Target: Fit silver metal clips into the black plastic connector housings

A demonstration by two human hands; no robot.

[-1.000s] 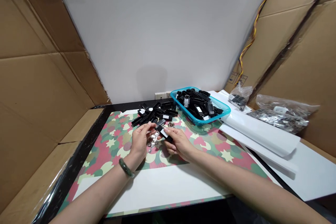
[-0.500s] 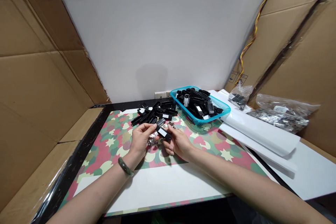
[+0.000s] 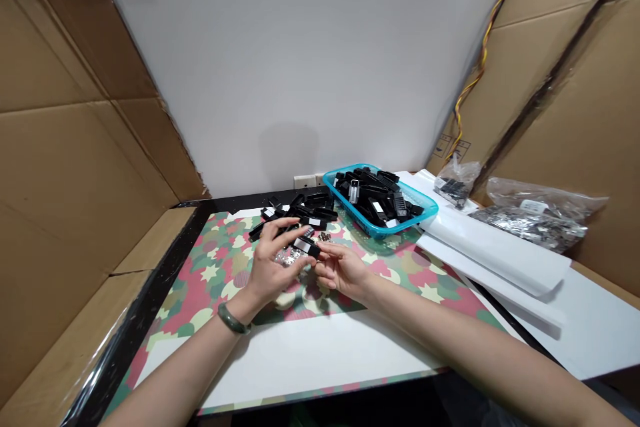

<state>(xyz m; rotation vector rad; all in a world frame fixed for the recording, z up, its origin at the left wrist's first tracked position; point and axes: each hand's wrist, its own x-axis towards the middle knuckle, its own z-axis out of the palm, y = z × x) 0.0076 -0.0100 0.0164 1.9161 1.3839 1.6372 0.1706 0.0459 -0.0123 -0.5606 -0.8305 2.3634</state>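
Note:
My left hand (image 3: 273, 260) and my right hand (image 3: 340, 268) meet over the camouflage-patterned mat (image 3: 215, 267). Between their fingertips is a small black plastic part with a white label (image 3: 307, 246). My left fingers are spread and curled around its left end; my right fingers pinch its right end. A green bangle (image 3: 229, 320) circles my left wrist. Under the hands lie several small shiny metal pieces (image 3: 287, 256). Just beyond them is a loose pile of black parts (image 3: 300, 212).
A turquoise basket (image 3: 425, 210) full of black parts stands at the back right. White sheets (image 3: 500, 253) and clear bags of parts (image 3: 535, 220) lie to the right. Cardboard walls (image 3: 75, 167) enclose both sides. A white sheet (image 3: 310, 353) covers the mat's near part.
Both hands rose slightly with the black part. My left fingers spread wider around it, and the part turned more level.

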